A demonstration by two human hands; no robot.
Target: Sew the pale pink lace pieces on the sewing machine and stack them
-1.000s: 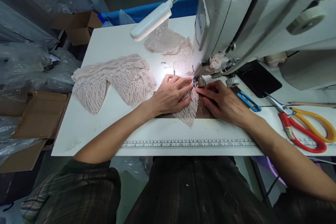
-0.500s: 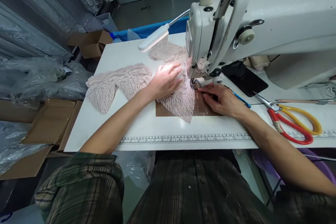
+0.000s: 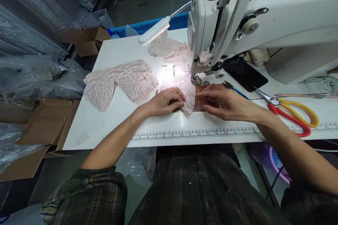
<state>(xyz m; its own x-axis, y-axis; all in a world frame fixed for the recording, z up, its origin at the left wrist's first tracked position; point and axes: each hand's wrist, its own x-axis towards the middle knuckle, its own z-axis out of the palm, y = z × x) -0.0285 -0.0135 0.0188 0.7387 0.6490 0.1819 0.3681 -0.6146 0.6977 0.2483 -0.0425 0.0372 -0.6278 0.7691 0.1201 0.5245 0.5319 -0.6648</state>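
Observation:
Pale pink lace fabric [image 3: 188,93] lies under the needle area of a white sewing machine [image 3: 200,31], its pointed end toward me. My left hand [image 3: 167,101] is closed at the left edge of this end, fingertips and thumb pressed together on the lace. To the right of the lace, my right hand [image 3: 227,102] rests over a brown plate [image 3: 199,102], thumb and fingers apart, nothing visible between them. The lace strip spreads left as a scalloped piece [image 3: 124,81] and back behind the needle, where a lamp [image 3: 154,31] lights it brightly.
Right of the machine head lie a black phone [image 3: 245,74], a blue-handled tool [image 3: 239,91] and scissors [image 3: 287,110] with red and yellow handles. A printed ruler [image 3: 190,134] runs along the table's front edge. Cardboard boxes [image 3: 44,123] and plastic wrapping stand at left.
My left hand has moved from the lace beside the needle back toward me, and its fingers have curled in. My right hand has drawn slightly back from the presser foot, its fingers spreading.

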